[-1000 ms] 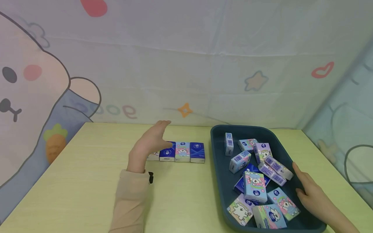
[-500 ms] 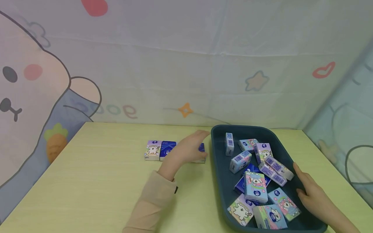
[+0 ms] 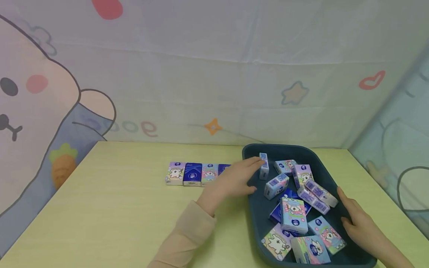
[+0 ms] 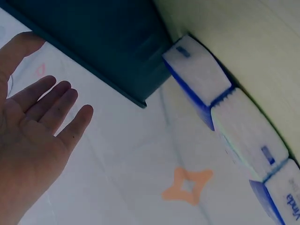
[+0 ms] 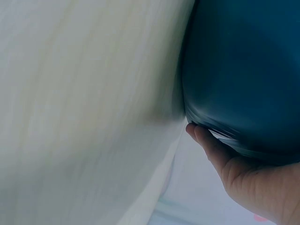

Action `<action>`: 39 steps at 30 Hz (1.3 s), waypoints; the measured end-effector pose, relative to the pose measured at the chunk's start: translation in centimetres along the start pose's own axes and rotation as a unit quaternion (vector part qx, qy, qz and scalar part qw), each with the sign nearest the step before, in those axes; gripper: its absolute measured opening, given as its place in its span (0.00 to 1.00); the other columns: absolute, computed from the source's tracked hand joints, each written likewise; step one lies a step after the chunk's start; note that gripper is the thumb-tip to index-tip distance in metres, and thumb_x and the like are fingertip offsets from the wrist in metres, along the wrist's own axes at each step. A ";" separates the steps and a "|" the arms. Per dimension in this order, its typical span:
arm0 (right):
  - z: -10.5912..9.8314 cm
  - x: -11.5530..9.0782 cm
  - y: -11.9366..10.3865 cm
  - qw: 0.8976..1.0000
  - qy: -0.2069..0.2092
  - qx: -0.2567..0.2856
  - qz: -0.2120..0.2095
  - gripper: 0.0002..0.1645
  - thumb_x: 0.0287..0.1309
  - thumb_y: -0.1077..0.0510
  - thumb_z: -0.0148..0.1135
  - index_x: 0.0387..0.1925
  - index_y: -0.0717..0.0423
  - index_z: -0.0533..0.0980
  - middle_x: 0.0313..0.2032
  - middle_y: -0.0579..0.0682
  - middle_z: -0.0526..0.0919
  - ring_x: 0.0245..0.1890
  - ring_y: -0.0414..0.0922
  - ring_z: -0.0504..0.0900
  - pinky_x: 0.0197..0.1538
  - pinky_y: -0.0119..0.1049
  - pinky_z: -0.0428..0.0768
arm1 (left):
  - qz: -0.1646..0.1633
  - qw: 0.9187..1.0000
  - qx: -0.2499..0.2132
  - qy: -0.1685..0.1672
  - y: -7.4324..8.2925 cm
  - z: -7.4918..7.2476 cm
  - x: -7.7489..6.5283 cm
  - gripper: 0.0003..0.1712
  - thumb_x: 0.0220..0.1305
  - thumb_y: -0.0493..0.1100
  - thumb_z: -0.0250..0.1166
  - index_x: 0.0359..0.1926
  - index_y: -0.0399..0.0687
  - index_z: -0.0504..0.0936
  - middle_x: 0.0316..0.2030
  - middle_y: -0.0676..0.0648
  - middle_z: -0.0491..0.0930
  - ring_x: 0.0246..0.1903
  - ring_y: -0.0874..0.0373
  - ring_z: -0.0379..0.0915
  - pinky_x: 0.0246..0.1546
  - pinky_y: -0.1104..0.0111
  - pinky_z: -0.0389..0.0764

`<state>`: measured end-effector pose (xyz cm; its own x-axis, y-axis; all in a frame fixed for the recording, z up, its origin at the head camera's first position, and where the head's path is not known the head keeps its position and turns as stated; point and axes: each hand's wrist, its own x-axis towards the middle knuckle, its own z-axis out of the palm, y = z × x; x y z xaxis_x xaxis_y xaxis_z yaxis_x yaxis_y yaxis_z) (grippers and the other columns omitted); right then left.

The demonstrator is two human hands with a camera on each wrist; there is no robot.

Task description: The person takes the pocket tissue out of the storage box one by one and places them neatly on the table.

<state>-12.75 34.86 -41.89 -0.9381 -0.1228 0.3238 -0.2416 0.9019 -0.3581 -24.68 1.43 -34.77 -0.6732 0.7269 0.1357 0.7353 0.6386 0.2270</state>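
Observation:
My left hand (image 3: 234, 180) is over the left rim of a dark blue-green plastic bin (image 3: 253, 223), fingers stretched out and nothing held. Its fingertips are nearest a small tissue pack (image 3: 264, 172) standing on edge; whether they touch cannot be told. In the left wrist view the left hand (image 4: 37, 126) has spread fingers. My right hand (image 3: 363, 230) grips the bin's right rim, thumb inside; in the right wrist view its fingers (image 5: 213, 147) lie along the outer wall. Several tissue packs, among them a light-blue one (image 3: 294, 214), lie jumbled inside.
Left of the bin, a row of tissue packs lies side by side on the pale wooden table (image 3: 110, 208): a white-bear pack (image 3: 175, 173), a dark-blue one (image 3: 192, 174) and others partly behind my left hand. A printed cloth (image 3: 201, 74) hangs behind the table.
My left hand has moved right from above the row of packs to over the bin's left side. The right hand and the bin have stayed in place.

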 end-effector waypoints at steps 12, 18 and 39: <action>-0.1 0.0 0.1 1.000 0.008 0.003 -0.010 0.54 0.48 0.81 0.52 0.75 0.61 0.42 0.53 0.74 0.66 0.51 0.71 0.68 0.50 0.02 0.36 | 0.026 0.990 0.118 -0.067 2.0 1.2 2.9 0.51 0.54 0.47 0.72 0.74 0.55 0.54 0.73 0.53 0.58 0.72 0.59 0.54 0.72 0.64 0.59; -0.2 0.1 -0.2 1.000 -0.001 -0.006 0.002 0.55 0.48 0.80 0.54 0.75 0.60 0.43 0.53 0.73 0.68 0.51 0.70 0.69 0.61 0.10 0.55 | 0.025 0.982 0.153 -0.106 2.8 1.9 4.3 0.54 0.53 0.47 0.72 0.75 0.60 0.51 0.74 0.56 0.54 0.74 0.62 0.49 0.72 0.64 0.58; -0.4 0.1 -0.1 0.999 -0.008 -0.032 0.017 0.54 0.48 0.78 0.56 0.74 0.61 0.44 0.52 0.71 0.70 0.52 0.68 0.72 0.47 0.43 0.76 | 0.001 0.963 0.212 -0.167 6.0 2.9 7.3 0.48 0.61 0.48 0.64 0.75 0.68 0.47 0.75 0.63 0.49 0.74 0.67 0.44 0.70 0.66 0.61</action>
<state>-12.72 34.98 -41.46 -0.9494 -0.0987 0.2983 -0.1943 0.9304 -0.3107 -24.94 11.36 -35.25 -0.6617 0.7230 -0.1987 0.7496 0.6319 -0.1972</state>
